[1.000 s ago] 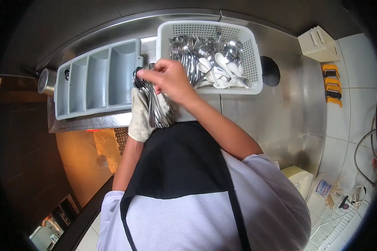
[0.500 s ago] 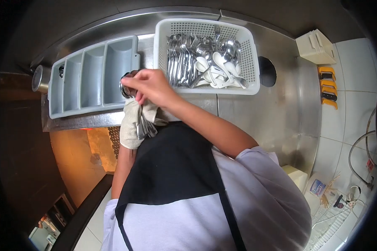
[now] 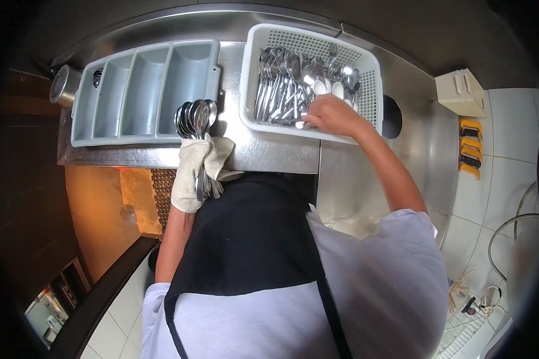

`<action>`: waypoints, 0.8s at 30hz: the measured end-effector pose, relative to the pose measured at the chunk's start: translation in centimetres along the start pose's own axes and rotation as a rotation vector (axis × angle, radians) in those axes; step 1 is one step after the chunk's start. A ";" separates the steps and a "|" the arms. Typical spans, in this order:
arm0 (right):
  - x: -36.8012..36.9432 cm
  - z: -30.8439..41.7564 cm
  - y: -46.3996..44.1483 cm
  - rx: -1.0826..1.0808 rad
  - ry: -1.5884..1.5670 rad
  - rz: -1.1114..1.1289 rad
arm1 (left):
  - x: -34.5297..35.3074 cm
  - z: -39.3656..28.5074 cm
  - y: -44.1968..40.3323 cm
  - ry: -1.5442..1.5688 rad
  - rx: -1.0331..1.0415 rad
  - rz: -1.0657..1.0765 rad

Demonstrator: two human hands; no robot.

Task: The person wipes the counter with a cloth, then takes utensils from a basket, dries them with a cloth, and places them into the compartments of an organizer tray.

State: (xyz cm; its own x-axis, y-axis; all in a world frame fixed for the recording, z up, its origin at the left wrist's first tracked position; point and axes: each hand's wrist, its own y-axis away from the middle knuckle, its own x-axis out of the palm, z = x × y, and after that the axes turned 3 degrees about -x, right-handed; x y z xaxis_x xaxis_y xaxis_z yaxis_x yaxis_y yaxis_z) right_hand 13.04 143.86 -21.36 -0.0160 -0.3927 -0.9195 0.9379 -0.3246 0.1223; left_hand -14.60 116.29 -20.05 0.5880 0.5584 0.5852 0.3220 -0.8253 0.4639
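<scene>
My left hand, wrapped in a beige cloth [image 3: 193, 167], grips a bunch of metal spoons [image 3: 193, 118]. Their bowls stick up past the cloth and their handles hang out below it; the fingers are hidden. My right hand [image 3: 335, 115] reaches over the near side of a white perforated basket [image 3: 311, 133], fingers closed around white spoons [image 3: 322, 87] whose bowls show just beyond the knuckles. Around it in the basket lies a heap of metal cutlery [image 3: 281, 78], spoons and forks mixed.
A grey cutlery tray [image 3: 126, 142] with several compartments sits at left, a few spoons [image 3: 97, 78] in its leftmost one. Beyond it stands a metal container [image 3: 64, 87]. At right are a cream box [image 3: 460, 94] and yellow-and-black handled items [image 3: 470, 149] against the tiles.
My right hand has left the spoon bunch at my left hand and moved right into the basket, onto the white spoons. My left hand still holds the bunch. The view has shifted slightly.
</scene>
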 end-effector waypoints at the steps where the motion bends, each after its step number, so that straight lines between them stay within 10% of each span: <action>1: -0.2 -0.6 0.3 -0.024 -0.008 -0.006 | 0.1 0.0 0.1 0.002 0.002 -0.018; 24: -1.9 -5.9 -11.0 0.310 0.026 -0.453 | 0.0 -0.2 0.8 0.066 -0.087 -0.042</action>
State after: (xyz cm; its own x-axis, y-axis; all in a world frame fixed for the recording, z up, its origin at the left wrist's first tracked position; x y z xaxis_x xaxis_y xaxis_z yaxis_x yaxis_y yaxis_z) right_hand 4.82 153.27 -23.19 -0.3818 -0.1348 -0.9144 0.6932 -0.6961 -0.1869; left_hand -14.46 115.65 -19.56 0.5245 0.5992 0.6049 0.2784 -0.7921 0.5432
